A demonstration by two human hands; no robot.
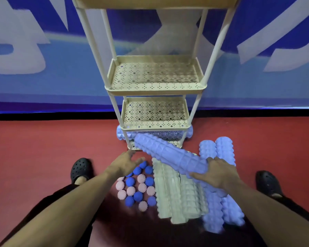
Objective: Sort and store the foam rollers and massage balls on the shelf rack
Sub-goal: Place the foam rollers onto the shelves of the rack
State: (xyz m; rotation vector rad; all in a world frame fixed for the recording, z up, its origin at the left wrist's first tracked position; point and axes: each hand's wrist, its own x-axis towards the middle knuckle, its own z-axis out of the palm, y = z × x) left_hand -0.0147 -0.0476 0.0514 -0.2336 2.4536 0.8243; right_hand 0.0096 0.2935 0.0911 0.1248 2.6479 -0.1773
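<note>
A beige shelf rack [155, 90] with perforated tiers stands ahead on the red floor. One lilac foam roller [120, 133] lies across its lowest tier. My right hand [217, 172] grips the near end of another lilac roller [168, 151], held slanted with its far end near the rack's bottom front. My left hand [126, 163] hovers open above a cluster of blue and pink spiky massage balls [138, 186]. Two pale green rollers [177, 193] and two lilac rollers [221, 207] lie on the floor to the right of the balls.
A blue and white banner wall [43, 68] runs behind the rack. My feet in black clogs sit at the left [80, 169] and right [268, 182] of the pile. Red floor [43, 145] spreads on both sides of the rack.
</note>
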